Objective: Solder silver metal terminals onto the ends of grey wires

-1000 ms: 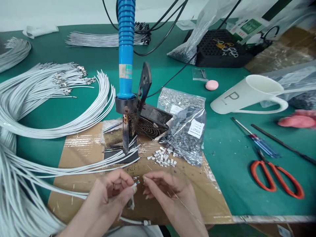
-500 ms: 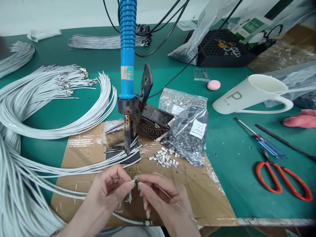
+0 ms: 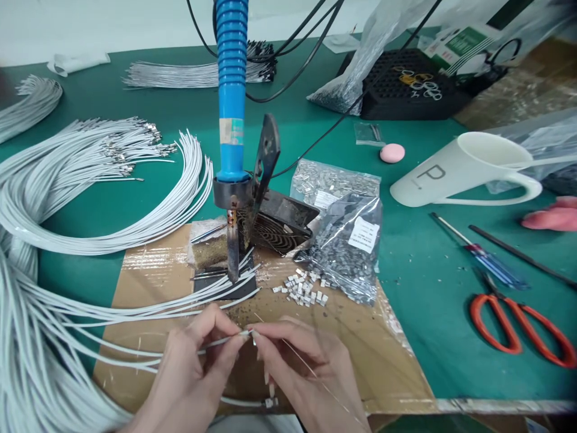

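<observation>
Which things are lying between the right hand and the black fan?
In the head view, a loose pile of small white pieces lies on the cardboard between the right hand and the black fan.

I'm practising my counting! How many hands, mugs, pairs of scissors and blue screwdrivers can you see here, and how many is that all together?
Left hand and right hand: 2
Mug: 1
Pair of scissors: 1
Blue screwdriver: 1
Total: 5

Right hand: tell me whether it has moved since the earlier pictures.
Yes: the right hand has moved left, judged against the pile of small white pieces.
</observation>
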Demonstrator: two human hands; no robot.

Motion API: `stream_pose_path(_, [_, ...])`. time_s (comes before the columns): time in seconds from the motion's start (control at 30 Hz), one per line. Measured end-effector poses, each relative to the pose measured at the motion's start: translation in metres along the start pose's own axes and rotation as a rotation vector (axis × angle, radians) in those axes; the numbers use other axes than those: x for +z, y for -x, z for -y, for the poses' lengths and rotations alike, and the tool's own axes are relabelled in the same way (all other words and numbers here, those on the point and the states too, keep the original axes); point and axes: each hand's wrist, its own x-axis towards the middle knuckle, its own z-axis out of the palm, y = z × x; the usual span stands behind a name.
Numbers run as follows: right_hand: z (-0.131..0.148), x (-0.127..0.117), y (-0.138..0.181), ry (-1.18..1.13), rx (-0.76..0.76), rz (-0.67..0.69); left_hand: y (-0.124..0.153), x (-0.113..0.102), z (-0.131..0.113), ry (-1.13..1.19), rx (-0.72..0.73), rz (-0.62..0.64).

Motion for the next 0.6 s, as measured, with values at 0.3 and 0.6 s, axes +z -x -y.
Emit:
stream_pose_path(0.3, [-0.004, 0.002, -0.004, 0.084, -0.062, -0.001, 0.003, -0.003, 0.003, -0.078, 0.141, 0.052])
stream_pose_path(0.6, [-0.013, 0.016, 0.002, 0.354, -0.473, -0.168, -0.005, -0.004, 0.001, 0.533, -0.257, 0.160])
